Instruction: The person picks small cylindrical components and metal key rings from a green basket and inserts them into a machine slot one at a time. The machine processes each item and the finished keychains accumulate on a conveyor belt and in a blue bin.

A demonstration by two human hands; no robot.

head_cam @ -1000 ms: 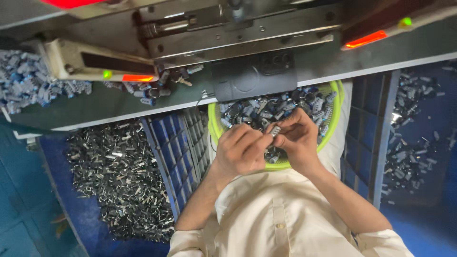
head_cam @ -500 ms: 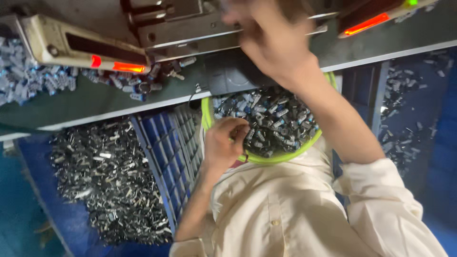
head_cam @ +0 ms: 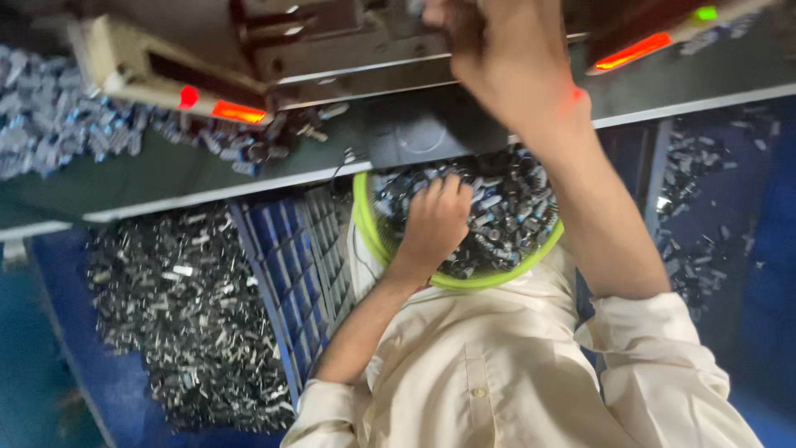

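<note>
Hands have parted since a second ago: the left hand (head_cam: 435,224) now rests curled on the small metal parts (head_cam: 506,216) in the green-rimmed bowl (head_cam: 369,236) at frame centre, grip unclear. The right hand (head_cam: 506,58) has risen to the machine (head_cam: 332,41) at top, fingers hidden. The parts look dark, shiny, heaped.

Your right hand (head_cam: 506,62) is motion-blurred, its fingertips cut off by the top edge. Your left hand (head_cam: 433,226) hides part of the small metal parts (head_cam: 506,211) heaped in the green-rimmed basket (head_cam: 365,224).
</note>
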